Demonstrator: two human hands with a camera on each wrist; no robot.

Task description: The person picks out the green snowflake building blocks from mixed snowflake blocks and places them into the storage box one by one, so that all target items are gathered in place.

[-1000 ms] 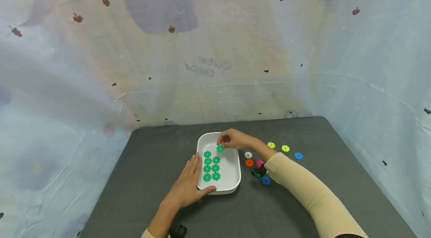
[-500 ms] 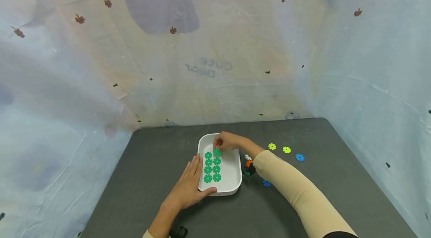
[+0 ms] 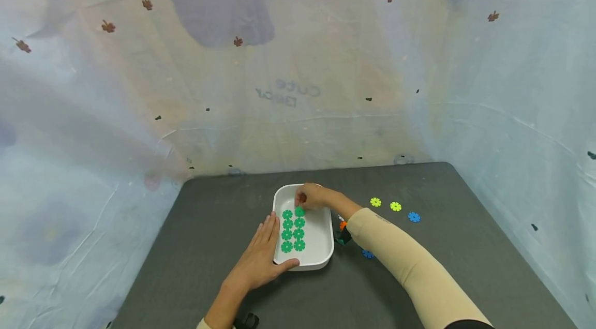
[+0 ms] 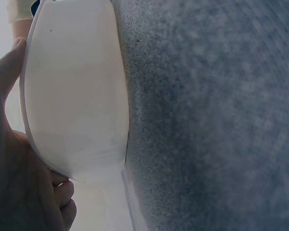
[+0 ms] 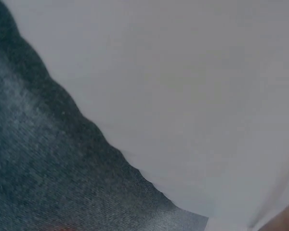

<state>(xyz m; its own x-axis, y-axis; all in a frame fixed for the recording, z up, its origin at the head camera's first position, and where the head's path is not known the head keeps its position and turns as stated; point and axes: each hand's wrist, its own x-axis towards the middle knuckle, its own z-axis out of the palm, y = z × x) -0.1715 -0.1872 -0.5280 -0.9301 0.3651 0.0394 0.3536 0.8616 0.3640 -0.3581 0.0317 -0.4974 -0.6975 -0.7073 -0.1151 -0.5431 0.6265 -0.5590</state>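
Note:
A white tray (image 3: 321,238) holds green flower-shaped discs (image 3: 286,235) in two columns on its left half. My right hand (image 3: 313,196) reaches in over the right rim, fingertips pinching a green flower disc (image 3: 299,212) at the far end of the right column. My left hand (image 3: 257,255) rests against the tray's left side, fingers straight along the rim and thumb on the near corner. The left wrist view shows the tray's outer wall (image 4: 77,86) beside that hand. In the right wrist view, tray wall (image 5: 183,96) fills most of the picture and the disc is hidden.
Right of the tray, two yellow discs (image 3: 395,206) and a blue disc (image 3: 414,217) lie on the dark grey table (image 3: 223,215). An orange disc (image 3: 343,225) and another blue disc (image 3: 368,254) are partly covered by the right forearm. A printed sheet (image 3: 298,60) hangs behind.
My right hand has moved slightly left and toward me, bringing the green disc in line with the right column; over the last half second it hardly moves. The left hand stays put.

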